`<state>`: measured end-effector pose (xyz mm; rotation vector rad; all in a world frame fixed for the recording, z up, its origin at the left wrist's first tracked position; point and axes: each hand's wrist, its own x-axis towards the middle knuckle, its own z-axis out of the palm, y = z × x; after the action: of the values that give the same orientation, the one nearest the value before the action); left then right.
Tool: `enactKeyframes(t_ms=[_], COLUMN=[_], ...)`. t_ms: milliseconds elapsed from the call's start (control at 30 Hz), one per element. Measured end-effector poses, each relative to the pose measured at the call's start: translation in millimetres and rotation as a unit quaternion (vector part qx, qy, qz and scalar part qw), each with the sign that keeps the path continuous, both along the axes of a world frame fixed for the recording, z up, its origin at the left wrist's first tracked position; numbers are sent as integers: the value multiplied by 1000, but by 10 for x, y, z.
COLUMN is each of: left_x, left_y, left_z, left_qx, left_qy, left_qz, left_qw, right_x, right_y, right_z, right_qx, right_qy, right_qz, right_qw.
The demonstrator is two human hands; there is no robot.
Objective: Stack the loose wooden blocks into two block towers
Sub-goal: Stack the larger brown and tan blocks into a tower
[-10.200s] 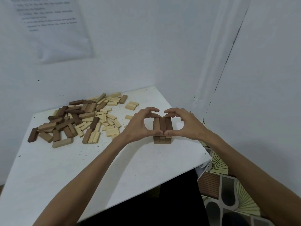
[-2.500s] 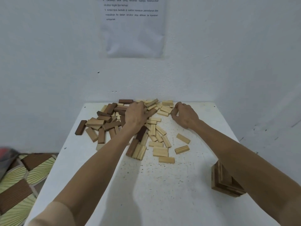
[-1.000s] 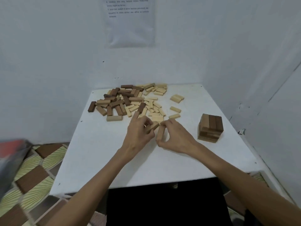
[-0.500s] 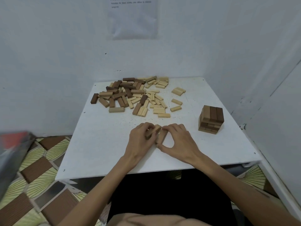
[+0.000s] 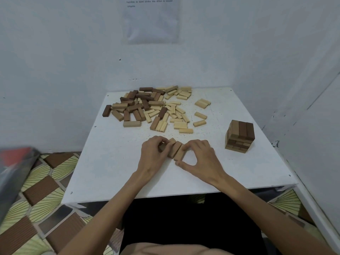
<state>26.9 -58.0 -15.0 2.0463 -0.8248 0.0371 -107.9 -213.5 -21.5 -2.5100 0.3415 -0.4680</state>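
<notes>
Hands (image 5: 153,155) on blocks (image 5: 177,150) — white table (image 5: 110,162), corner (image 5: 233,52)

1 tower (image 5: 240,136), 1 block heap (image 5: 147,105), 3 gripped blocks (image 5: 177,150), 1 left hand (image 5: 152,157), 1 right hand (image 5: 200,159)

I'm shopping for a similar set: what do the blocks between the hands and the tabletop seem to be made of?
Row of blocks, held by the left hand and right hand: pale wood, matte and apparently unvarnished; plain tan faces, squared edges, no gloss.
Tabletop: thin white board, probably painted or laminated; flat dull surface with small dark specks.
</notes>
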Motion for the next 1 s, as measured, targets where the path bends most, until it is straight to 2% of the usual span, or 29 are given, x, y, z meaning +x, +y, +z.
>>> enactKeyframes(t_ms=[167,333,433,567,800,867,933,1000], left_x=[-50,-105,-114,-82,72,109,139,169], left_y=[51,58,52,24,126,128,117,106], left_z=[15,55,31,40,121,136,205,304], left_qx=[30,119,127,118,126,161,233,308], left_qy=[-20,-42,-55,-37,48,11,-52,-48], left_qz=[-17,-53,-57,-69,-211,-193,-152,-135], left_qw=[999,991,989,990,968,968,959,941], right_x=[-37,16,29,35,43,51,78,128], right_y=[-97,-170,-194,-237,-269,-278,-303,-321], right_z=[-7,-32,4,46,79,106,173,255], right_qx=[-6,1,25,40,5,18,18,9], right_qy=[7,-12,-6,9,56,81,116,151], right_qz=[45,57,56,48,96,95,93,90], right_qw=[999,998,998,998,994,992,989,984])
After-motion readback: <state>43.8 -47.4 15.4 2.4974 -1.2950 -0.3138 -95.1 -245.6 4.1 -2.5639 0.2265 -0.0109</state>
